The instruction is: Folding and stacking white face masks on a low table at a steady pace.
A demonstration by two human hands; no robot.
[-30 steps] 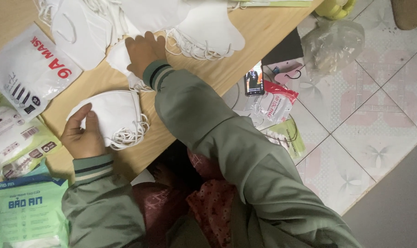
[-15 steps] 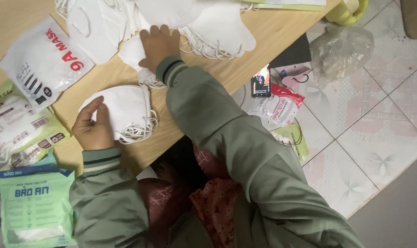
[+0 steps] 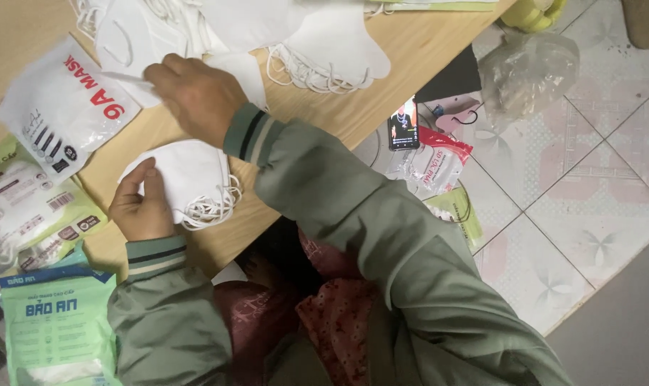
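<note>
1. the wooden table [image 3: 324, 114] is carrying everything as before, and the camera is sitting closer over it than half a second ago.
2. the loose pile of white masks [image 3: 281, 28] is lying along the far edge, unchanged.
3. the white mask packet [image 3: 60, 114] is lying flat at the left, now just beside the right hand rather than well apart from it.
4. the stack of white masks [image 3: 188, 179] is resting near the table's front edge, ear loops spilling to its right, in the same spot.
5. the right hand [image 3: 195, 93] is now reaching further left, fingers curled and pinching a single white mask [image 3: 135, 82] at the pile's edge.
6. the left hand [image 3: 142, 207] is staying on the stack, fingers pressing its left edge, thumb up, gripping loosely.
</note>
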